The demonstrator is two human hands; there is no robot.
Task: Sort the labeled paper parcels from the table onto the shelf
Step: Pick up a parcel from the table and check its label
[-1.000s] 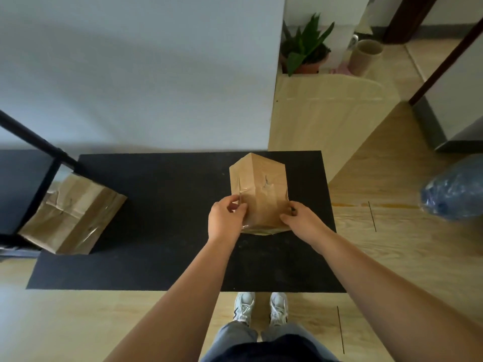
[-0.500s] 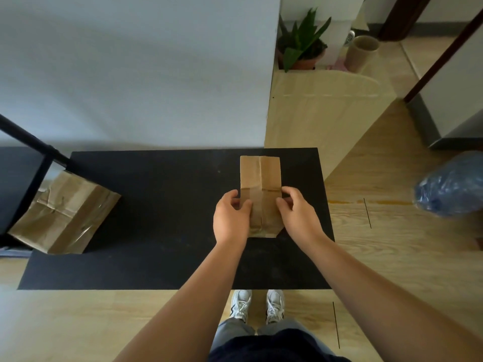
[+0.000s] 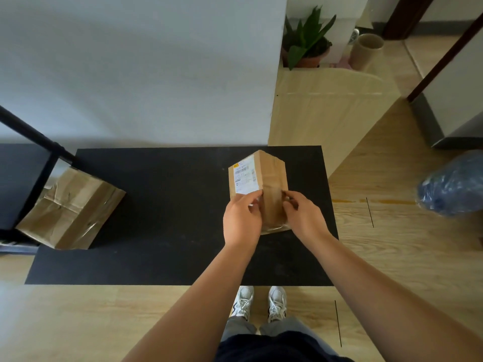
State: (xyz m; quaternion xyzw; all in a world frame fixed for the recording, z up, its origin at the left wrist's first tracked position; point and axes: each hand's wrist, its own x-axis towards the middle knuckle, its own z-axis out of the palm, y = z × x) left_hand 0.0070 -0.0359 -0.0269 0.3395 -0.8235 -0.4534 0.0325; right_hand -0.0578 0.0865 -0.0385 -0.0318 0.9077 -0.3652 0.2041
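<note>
A small brown paper parcel [image 3: 269,178] stands upright on the right half of the black table [image 3: 167,205]. Its white shipping label with a barcode faces left and toward me. My left hand [image 3: 241,220] grips its near left side and my right hand [image 3: 304,215] grips its near right side. A larger crumpled brown parcel [image 3: 70,210] lies at the table's left end, leaning against the black shelf frame [image 3: 34,137]; no label shows on it.
A white wall runs behind the table. Right of it stands a pale wooden cabinet [image 3: 332,105] with a potted plant [image 3: 305,40] and a tan cup [image 3: 366,50] behind. A blue plastic bag [image 3: 452,186] lies on the wooden floor at right.
Both hands have turned the small parcel about its upright axis; the plain taped face swung away and the white label now shows on its left side.
</note>
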